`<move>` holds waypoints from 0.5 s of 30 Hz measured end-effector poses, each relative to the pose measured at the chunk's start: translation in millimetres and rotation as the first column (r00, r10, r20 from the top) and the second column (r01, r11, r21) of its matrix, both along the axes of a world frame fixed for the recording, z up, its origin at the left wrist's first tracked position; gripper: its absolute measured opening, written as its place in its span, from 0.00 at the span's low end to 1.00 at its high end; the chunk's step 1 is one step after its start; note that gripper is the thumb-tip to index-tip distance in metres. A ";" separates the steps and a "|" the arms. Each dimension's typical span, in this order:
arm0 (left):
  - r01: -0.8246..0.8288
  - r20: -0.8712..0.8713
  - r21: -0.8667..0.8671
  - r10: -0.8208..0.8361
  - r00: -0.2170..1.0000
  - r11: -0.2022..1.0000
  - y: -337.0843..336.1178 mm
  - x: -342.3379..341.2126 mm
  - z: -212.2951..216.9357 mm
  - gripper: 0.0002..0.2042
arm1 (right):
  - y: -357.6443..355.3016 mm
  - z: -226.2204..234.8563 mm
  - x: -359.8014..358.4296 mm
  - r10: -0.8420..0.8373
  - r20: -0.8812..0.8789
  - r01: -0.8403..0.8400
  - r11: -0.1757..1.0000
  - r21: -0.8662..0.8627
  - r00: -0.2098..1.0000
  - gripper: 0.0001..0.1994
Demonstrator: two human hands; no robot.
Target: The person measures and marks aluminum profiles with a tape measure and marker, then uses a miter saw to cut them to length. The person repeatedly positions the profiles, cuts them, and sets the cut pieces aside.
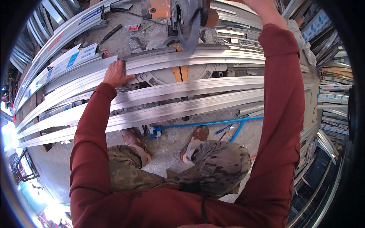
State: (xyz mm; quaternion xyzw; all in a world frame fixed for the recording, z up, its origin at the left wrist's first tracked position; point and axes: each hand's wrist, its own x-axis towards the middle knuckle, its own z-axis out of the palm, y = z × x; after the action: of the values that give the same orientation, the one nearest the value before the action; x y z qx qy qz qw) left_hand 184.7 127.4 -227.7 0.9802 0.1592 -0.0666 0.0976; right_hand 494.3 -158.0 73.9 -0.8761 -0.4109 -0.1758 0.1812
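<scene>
Red sleeves (283, 114): reaching
Left hand (115, 74): spreading apart, probably steadying aluminium strip (159, 64) for sawblade (188, 32)
Right hand (261, 6): I can't tell grip

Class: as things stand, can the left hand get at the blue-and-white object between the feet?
Probably, but not directly: the left hand rests on a metal profile, and two more profiles cross between them. The blue-and-white object itself looks uncovered, so reaching around might work.
</scene>
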 end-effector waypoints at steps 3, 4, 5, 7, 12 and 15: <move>0.033 0.011 -0.001 -0.033 0.999 0.999 -4.0 6.4 -1.4 0.40 | -26.6 7.1 -33.2 -0.005 -0.111 -0.008 0.994 -0.108 0.994 0.34; 0.015 0.012 0.016 -0.015 1.000 1.000 -1.3 1.3 -2.0 0.40 | -28.1 -4.0 -33.8 0.058 -0.122 -0.070 0.992 -0.100 0.991 0.33; -0.002 0.013 0.033 0.002 1.000 0.999 1.1 -3.8 -4.0 0.40 | -33.1 -11.5 -41.5 0.038 -0.137 -0.056 0.990 -0.129 0.990 0.33; 0.007 0.028 0.040 -0.008 1.000 0.999 0.3 -0.8 -6.1 0.40 | -45.9 -14.6 -59.7 -0.014 -0.173 -0.023 0.977 -0.213 0.985 0.32; -0.018 0.041 0.022 0.017 0.999 1.000 -6.8 5.9 -5.1 0.40 | -72.6 -46.0 -75.9 -0.023 -0.279 -0.021 0.988 -0.155 0.960 0.39; -0.003 0.090 0.042 -0.001 0.996 0.999 0.8 3.8 -16.6 0.40 | -72.7 -48.1 -98.2 0.002 -0.244 -0.022 0.996 -0.083 0.970 0.24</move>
State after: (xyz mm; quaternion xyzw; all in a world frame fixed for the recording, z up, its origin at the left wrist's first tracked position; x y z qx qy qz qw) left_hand 188.5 128.2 -244.2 0.9839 0.1564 -0.0189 0.0841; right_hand 396.1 -230.7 25.9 -0.8954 -0.3979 -0.0482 0.1940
